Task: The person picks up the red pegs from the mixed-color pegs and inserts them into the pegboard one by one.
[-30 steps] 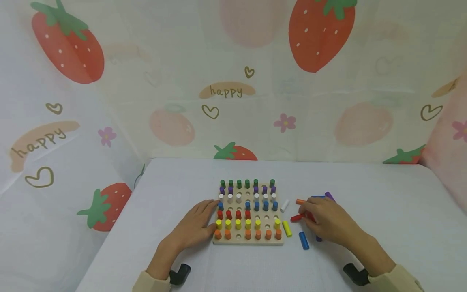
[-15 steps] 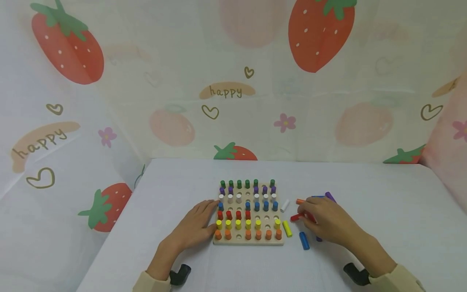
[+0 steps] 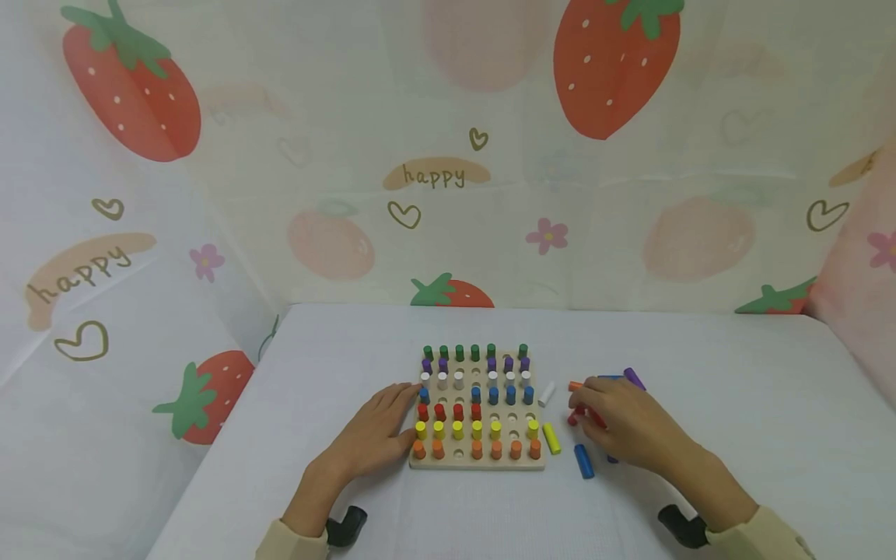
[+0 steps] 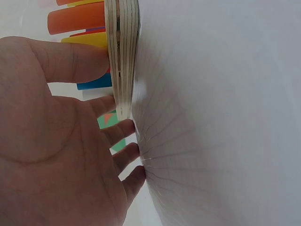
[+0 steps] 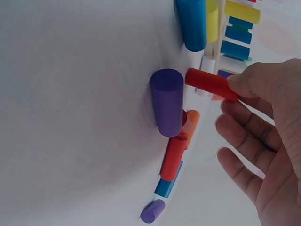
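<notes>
A wooden pegboard (image 3: pixel 458 467) with rows of coloured pegs lies on the table. My left hand (image 3: pixel 374 432) rests at its left side, thumb and fingertips touching the edge; in the left wrist view the fingers lie fairly straight along the board's side (image 4: pixel 123 56). To the right of the board, my right hand (image 3: pixel 626 424) pinches a red peg (image 5: pixel 209 83) between thumb and fingers, raised off the table in the right wrist view. Below it lie a purple peg (image 5: pixel 168 103) and another red peg (image 5: pixel 173 157). In the head view the hand hides part of these loose pegs.
Near the board's right edge lie a white peg (image 3: pixel 547 394), a yellow peg (image 3: pixel 551 439) and a blue peg (image 3: pixel 584 461). An orange peg (image 3: pixel 575 386) and a purple peg (image 3: pixel 634 379) show beyond my right hand. A printed curtain (image 3: pixel 448 233) stands behind the table.
The red peg in my right hand has turned: it pointed left toward the board and now shows mostly its end. My left hand and the board have stayed put.
</notes>
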`<state>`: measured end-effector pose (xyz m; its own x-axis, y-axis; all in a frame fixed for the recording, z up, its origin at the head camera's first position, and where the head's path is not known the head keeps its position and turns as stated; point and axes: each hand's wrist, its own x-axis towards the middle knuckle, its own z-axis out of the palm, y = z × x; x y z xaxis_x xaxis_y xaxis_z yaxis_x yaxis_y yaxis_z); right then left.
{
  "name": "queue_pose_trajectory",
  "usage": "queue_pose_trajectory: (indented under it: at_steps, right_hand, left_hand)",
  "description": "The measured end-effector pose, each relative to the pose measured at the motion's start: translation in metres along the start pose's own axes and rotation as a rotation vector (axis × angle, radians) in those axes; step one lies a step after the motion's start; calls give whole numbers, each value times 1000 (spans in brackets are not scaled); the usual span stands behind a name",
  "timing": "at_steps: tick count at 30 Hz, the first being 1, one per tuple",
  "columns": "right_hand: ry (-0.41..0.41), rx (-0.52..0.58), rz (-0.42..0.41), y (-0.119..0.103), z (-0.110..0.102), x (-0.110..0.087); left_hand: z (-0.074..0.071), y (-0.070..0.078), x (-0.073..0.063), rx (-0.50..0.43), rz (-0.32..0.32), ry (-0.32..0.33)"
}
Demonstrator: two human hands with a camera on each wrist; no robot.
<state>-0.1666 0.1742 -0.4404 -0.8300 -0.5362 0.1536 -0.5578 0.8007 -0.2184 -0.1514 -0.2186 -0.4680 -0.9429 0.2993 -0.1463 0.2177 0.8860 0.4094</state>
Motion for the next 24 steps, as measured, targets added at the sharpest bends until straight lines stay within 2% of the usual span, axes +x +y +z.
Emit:
queue_pose_trajectory:
  at_steps: [12, 24]
  right_hand:
    - [78, -15, -68, -7, 3, 5]
    - [91, 23, -108, -15, 8, 15]
  left_hand:
    - [0, 0, 0, -13, 6, 5]
    - [-1, 0, -1, -11, -6, -7]
